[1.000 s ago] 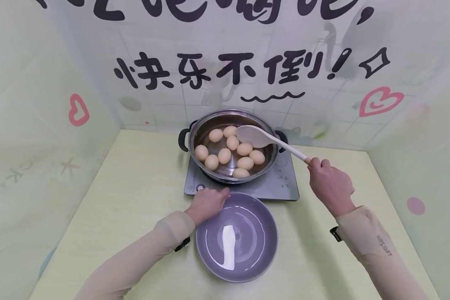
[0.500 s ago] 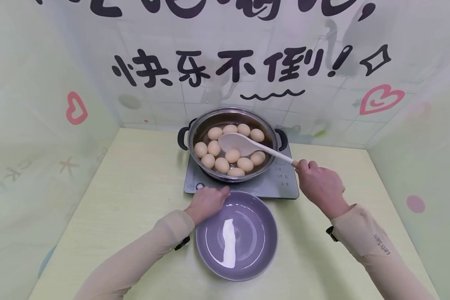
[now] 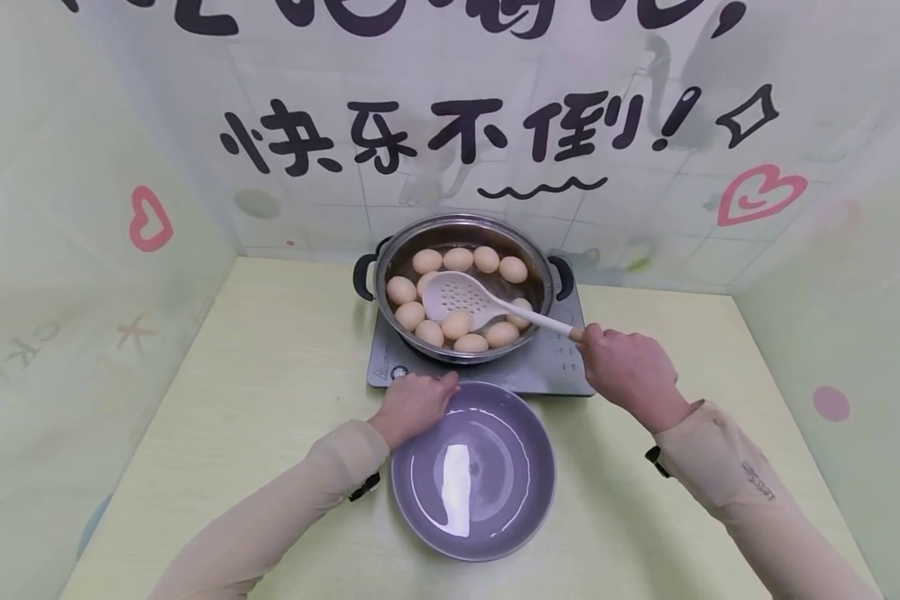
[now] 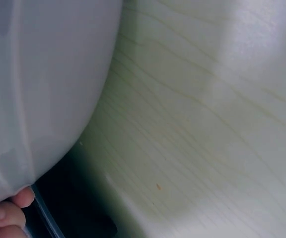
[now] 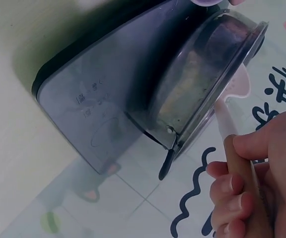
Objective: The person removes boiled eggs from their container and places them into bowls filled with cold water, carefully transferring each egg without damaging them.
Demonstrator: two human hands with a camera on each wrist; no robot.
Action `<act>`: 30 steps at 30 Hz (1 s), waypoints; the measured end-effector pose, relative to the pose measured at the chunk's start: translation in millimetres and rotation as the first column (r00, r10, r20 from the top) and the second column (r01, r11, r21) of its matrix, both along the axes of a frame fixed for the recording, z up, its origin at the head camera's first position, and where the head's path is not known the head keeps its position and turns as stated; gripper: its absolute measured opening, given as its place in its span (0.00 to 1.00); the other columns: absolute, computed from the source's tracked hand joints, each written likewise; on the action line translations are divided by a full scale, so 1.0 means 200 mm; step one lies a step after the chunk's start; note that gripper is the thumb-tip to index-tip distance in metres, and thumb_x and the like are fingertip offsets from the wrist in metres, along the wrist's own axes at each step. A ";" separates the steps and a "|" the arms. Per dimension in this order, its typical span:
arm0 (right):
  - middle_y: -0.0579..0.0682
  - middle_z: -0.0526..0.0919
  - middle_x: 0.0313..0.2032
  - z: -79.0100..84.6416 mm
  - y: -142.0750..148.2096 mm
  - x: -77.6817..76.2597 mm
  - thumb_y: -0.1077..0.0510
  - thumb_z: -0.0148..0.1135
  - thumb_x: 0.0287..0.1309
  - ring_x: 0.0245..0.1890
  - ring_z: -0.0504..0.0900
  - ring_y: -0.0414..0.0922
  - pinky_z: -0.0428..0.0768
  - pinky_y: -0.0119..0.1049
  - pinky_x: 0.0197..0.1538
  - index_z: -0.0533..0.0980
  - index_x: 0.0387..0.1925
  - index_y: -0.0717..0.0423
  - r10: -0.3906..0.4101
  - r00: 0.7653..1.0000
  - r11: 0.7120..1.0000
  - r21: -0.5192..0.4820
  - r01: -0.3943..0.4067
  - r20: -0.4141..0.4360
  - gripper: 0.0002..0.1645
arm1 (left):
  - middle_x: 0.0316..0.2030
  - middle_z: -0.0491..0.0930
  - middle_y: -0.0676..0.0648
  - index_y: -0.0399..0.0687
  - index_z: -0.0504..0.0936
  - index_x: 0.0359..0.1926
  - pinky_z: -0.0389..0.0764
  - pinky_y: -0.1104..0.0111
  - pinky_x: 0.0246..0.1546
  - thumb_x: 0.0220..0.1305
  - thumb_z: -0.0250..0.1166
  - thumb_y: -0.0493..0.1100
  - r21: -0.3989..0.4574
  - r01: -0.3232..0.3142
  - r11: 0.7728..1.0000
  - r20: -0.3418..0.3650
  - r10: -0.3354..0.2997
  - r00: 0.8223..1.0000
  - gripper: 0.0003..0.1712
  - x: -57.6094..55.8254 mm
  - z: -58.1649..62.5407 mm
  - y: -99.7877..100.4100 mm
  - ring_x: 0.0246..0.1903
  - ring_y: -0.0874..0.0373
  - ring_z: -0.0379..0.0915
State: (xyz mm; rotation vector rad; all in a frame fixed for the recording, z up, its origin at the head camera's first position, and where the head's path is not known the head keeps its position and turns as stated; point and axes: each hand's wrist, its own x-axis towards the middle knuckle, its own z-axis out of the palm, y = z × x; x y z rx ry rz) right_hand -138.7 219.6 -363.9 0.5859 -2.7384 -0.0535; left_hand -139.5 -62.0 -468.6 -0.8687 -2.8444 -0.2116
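My right hand [image 3: 630, 371] grips the wooden handle of a pale pink slotted spoon [image 3: 461, 298], fingers curled round it in the right wrist view. The spoon's perforated head is inside a steel pot [image 3: 468, 218], among several light-brown eggs [image 3: 427, 262] in liquid. One egg [image 3: 457, 323] is at the spoon's near edge; whether it rests on the spoon I cannot tell. A grey-purple bowl [image 3: 495, 492] stands in front of the pot. My left hand [image 3: 417, 406] holds its far-left rim, fingertips [image 4: 8, 214] tucked under the edge in the left wrist view.
Under the pot lies a grey induction cooker [image 3: 551, 379] with a control panel at its right. Black side handles [image 3: 363, 277] stick out from the pot. Printed wall sheets [image 3: 300, 208] enclose the pale wooden table [image 3: 270, 350] at the back and both sides.
The spoon has gone left and down into the pot, and its holes now show. Eggs have shifted toward the pot's rim. My right hand has moved left; the left hand and bowl stay put.
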 end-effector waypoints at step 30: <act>0.45 0.63 0.09 0.22 -0.03 -0.09 0.48 0.56 0.57 0.09 0.62 0.44 0.60 0.39 0.12 0.72 0.20 0.49 -0.092 0.915 0.987 0.159 0.031 0.392 0.15 | 0.08 0.65 0.53 0.50 0.69 0.29 0.64 0.65 0.10 0.65 0.52 0.51 -0.031 -0.016 0.999 -0.017 0.016 1.000 0.12 0.01 0.01 0.00 0.10 0.53 0.67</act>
